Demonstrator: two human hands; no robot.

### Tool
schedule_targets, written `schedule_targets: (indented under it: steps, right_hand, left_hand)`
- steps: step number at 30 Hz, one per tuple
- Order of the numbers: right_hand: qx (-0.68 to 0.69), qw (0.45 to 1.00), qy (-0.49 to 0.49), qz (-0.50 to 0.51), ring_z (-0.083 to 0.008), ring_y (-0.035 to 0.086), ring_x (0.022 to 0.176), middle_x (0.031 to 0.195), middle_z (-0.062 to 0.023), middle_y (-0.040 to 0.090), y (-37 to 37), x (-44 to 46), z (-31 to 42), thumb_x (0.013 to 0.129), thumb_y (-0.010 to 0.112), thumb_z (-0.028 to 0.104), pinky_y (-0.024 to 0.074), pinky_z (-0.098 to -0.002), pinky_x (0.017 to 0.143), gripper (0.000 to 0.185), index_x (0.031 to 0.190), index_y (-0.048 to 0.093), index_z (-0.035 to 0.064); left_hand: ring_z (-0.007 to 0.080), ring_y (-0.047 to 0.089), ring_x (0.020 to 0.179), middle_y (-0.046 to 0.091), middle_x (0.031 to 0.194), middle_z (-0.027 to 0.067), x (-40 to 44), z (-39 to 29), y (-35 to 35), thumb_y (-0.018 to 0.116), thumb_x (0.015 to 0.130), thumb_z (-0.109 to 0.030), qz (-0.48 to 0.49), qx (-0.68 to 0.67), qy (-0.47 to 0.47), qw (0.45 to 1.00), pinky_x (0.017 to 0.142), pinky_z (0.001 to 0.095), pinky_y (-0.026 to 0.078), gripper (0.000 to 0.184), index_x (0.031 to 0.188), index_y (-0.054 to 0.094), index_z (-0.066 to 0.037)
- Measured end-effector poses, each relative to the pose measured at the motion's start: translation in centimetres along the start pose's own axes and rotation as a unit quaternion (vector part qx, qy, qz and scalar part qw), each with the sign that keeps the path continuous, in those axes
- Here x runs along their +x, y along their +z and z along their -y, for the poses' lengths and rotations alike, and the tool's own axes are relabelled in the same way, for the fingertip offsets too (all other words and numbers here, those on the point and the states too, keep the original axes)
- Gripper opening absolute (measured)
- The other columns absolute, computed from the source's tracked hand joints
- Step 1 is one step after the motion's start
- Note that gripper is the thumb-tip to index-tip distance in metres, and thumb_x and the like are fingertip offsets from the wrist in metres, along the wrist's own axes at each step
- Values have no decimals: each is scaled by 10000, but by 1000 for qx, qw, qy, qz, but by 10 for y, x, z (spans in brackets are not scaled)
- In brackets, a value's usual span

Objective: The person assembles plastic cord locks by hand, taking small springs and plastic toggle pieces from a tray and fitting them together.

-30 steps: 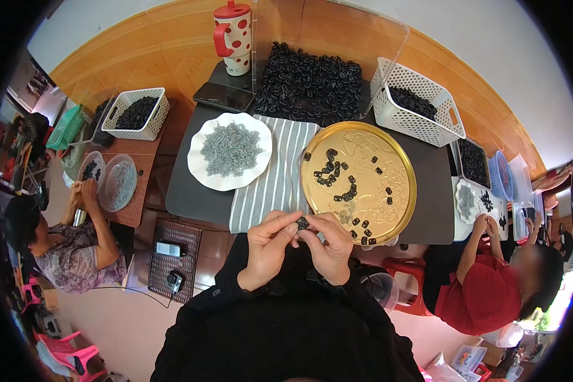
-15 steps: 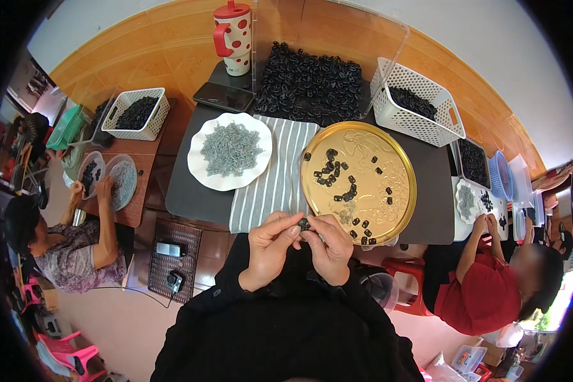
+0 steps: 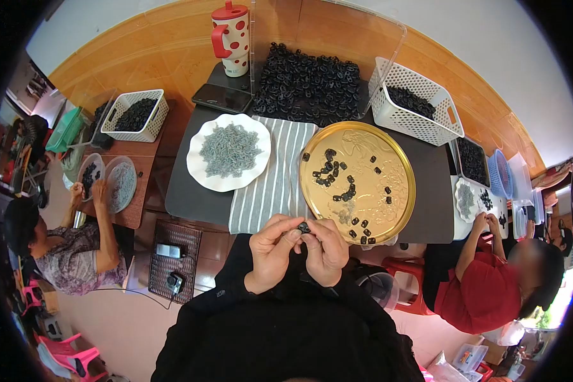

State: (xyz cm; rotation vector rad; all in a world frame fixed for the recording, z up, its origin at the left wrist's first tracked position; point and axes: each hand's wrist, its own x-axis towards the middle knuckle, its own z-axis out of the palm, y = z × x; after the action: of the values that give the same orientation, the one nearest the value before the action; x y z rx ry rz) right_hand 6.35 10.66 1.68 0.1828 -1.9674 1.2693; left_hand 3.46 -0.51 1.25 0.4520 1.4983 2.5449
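Note:
Between the fingertips of both hands is a small black plastic piece (image 3: 304,227), held just off the table's front edge. My left hand (image 3: 270,251) pinches it from one side. On the other side my right hand (image 3: 325,252) grips it with thumb and fingers. Ahead and to the right lies a round gold tray (image 3: 388,172) with several black pieces spread on it. A white scalloped plate (image 3: 197,173) heaped with small grey-green parts stands at the left, beside a grey striped cloth (image 3: 280,162). The finer shape of the held piece is too small to make out.
A clear-walled bin (image 3: 309,83) of black pieces stands at the back, with a white basket (image 3: 420,121) to its right. A phone (image 3: 223,98) and a spotted tumbler (image 3: 234,41) are at back left. Co-workers sit at left (image 3: 76,248) and right (image 3: 487,286).
My hands stay together on the black piece, with the right fingers shifted slightly. The co-worker at left has moved a hand toward the bowl of black parts.

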Motion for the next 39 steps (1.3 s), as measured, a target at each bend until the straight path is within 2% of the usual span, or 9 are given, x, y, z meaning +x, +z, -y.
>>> schedule_targets:
  steps: [13, 19, 23, 25, 26, 27, 28, 30, 39]
  right_hand:
    - [15, 999, 14, -46, -144, 562, 618, 826, -128, 598, 6, -6, 7, 854, 591, -49, 442, -236, 525, 172, 1026, 586, -56]
    - [269, 931, 244, 21, -98, 570, 683, 828, -64, 612, -23, 12, 11, 862, 578, -48, 456, -211, 598, 135, 996, 590, -39]
    - [190, 826, 442, 294, -64, 575, 678, 828, -15, 650, -85, 52, -6, 830, 629, 1, 459, -207, 621, 144, 973, 619, -1]
    - [176, 886, 408, 131, -92, 573, 667, 869, -44, 663, -107, 94, -23, 796, 643, 50, 466, -243, 601, 34, 819, 642, 24]
    - [-85, 969, 168, 159, -109, 567, 662, 885, -45, 663, -127, 128, -37, 819, 612, 55, 471, -251, 594, 39, 808, 647, 43]
    - [-344, 899, -136, 233, -130, 578, 666, 876, -71, 662, -154, 170, -51, 871, 565, 57, 477, -253, 581, 80, 900, 633, 29]
    - [-54, 993, 95, 43, -133, 581, 661, 861, -84, 661, -151, 198, -61, 879, 558, 56, 474, -248, 569, 94, 938, 619, 17]
    - [247, 908, 301, -156, -136, 585, 656, 847, -97, 659, -148, 211, -66, 887, 552, 54, 472, -243, 556, 116, 977, 606, 4]
    - [-58, 906, 303, 292, -173, 617, 647, 726, -89, 652, -103, 137, -98, 767, 667, 85, 472, -293, 592, 187, 907, 648, -37]
  left_hand:
    - [81, 527, 676, 547, 904, 57, -2, -3, 4, 537, 891, 59, 3, 2, 16, 1000, 564, 195, 444, 207, 1083, 614, 46]
    - [75, 532, 702, 552, 893, 42, 4, -11, -2, 552, 885, 55, 55, 47, -1, 997, 588, 187, 444, 251, 1128, 610, 31]
    - [63, 523, 703, 552, 839, 12, 7, -12, -18, 600, 865, 28, 50, -29, -135, 989, 575, 180, 434, 301, 1165, 610, 2]
    - [62, 516, 696, 551, 843, 15, 8, -6, -29, 606, 862, 19, 82, 34, -110, 990, 559, 180, 428, 304, 1165, 611, -3]
    - [61, 512, 690, 549, 838, 15, 8, -6, -28, 606, 861, 15, 76, 35, -105, 991, 545, 181, 422, 297, 1158, 615, -5]
    - [61, 512, 690, 549, 838, 15, 8, -8, -26, 606, 861, 15, 80, 35, -107, 990, 545, 181, 422, 297, 1158, 615, -5]
    - [61, 513, 691, 550, 838, 16, 8, -12, -24, 603, 863, 15, 88, 45, -112, 989, 541, 183, 421, 288, 1150, 621, -8]
    - [62, 513, 692, 550, 837, 16, 8, -14, -23, 600, 865, 14, 97, 53, -114, 987, 538, 184, 420, 279, 1141, 626, -10]
    - [64, 517, 662, 564, 814, 13, 6, -12, -39, 618, 862, -8, 91, 87, -151, 980, 533, 186, 413, 219, 1077, 653, 6]
